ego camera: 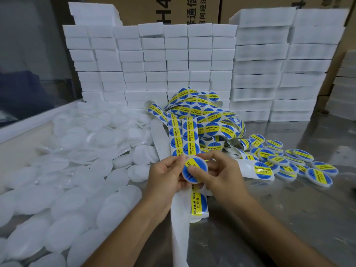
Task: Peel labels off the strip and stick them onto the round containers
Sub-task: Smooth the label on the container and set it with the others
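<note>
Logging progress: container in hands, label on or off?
On. The container in both hands shows the blue-yellow label across its face; right hand thumb presses it.

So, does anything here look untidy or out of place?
Yes. The label strip lies in a tangled heap against the white boxes instead of on a roll, with loops crossing each other. Nothing looks damaged. Both hands, left hand and right hand, hold one container.

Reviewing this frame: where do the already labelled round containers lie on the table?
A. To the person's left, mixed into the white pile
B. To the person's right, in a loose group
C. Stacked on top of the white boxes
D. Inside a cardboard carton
B: the labelled containers, blue and yellow on top, lie grouped right of the hands, while the unlabelled white containers fill the left side.
</note>
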A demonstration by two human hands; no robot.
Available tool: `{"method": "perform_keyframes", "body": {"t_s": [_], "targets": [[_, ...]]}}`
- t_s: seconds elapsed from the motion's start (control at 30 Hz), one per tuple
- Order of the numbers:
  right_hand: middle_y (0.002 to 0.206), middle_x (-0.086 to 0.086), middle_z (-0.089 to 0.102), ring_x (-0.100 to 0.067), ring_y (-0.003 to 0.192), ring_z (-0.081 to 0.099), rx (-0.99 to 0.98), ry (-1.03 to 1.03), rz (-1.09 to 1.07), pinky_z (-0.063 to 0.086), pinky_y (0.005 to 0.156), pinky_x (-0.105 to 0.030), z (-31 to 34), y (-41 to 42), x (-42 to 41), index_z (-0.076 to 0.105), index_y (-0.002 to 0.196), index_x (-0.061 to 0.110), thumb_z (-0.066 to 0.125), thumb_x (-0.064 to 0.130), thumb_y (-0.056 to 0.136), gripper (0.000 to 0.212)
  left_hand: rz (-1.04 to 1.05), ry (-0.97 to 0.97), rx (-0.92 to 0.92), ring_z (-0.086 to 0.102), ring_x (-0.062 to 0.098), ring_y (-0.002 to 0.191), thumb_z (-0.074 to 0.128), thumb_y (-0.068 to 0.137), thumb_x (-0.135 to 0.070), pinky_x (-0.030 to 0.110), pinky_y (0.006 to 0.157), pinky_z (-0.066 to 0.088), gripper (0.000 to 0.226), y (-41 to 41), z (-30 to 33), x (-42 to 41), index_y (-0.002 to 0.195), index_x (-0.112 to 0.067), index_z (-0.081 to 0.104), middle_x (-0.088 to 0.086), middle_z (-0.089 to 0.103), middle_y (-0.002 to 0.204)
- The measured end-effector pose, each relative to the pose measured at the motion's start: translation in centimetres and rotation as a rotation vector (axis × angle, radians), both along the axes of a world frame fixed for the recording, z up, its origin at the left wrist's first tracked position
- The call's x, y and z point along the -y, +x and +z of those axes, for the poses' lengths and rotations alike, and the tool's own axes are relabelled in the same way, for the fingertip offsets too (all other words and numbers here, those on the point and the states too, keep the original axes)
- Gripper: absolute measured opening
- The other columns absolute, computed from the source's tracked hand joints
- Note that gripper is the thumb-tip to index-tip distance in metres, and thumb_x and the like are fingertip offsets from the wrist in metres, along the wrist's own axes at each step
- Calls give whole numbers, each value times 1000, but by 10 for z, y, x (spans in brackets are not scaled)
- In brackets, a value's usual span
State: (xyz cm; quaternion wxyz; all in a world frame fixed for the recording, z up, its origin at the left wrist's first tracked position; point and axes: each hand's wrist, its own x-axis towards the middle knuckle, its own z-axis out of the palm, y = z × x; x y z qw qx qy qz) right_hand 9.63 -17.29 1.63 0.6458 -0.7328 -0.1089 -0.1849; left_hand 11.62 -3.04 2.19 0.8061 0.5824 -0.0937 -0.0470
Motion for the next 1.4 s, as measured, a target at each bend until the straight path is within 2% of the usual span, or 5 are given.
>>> {"method": "perform_keyframes", "body": {"t_s": [0.17, 0.5, 0.83, 1.17, 1.4], "targets": [[62, -6, 72, -15, 45, 66, 32, 104, -104, 45, 39, -19, 5, 2, 7, 64, 78, 9, 74, 36, 75, 29, -43, 30, 29, 70, 22, 78, 73, 80, -14, 28, 65, 56, 22, -1, 0, 3, 102, -13, 71, 13, 76, 90], [106, 9, 70, -1, 102, 62, 345, -569, -131, 46, 77, -9, 6, -1, 18, 75, 105, 19, 84, 47, 66, 49, 113, 88, 42, 73, 31, 78, 72, 84, -23, 37, 71, 60, 13, 2, 1, -2, 87, -12, 69, 13, 75, 80], [99, -7, 67, -24, 90, 60, -60, -473, -856, 41, 73, -33, -2, 26, 108, 68, 83, 23, 76, 43, 77, 23, 330, 725, 405, 50, 4, 48, 80, 77, -32, 17, 50, 45, 27, 6, -14, -4, 67, -21, 57, 1, 59, 58], [99, -20, 70, -37, 92, 60, -339, -752, -1034, 46, 92, -45, -14, 31, 130, 75, 82, 10, 59, 29, 90, 26, 310, 931, 476, 60, 8, 80, 81, 76, -28, 24, 72, 54, 26, 3, -15, -8, 92, -25, 60, -8, 62, 88], [81, -2, 72, -20, 79, 66, 328, -509, -752, 52, 75, -38, 11, 11, 72, 74, 87, 11, 69, 16, 88, 8, 226, 878, 418, 60, 5, 101, 67, 86, -8, 18, 86, 51, 30, 3, -13, -6, 106, -27, 56, -16, 61, 104]]}}
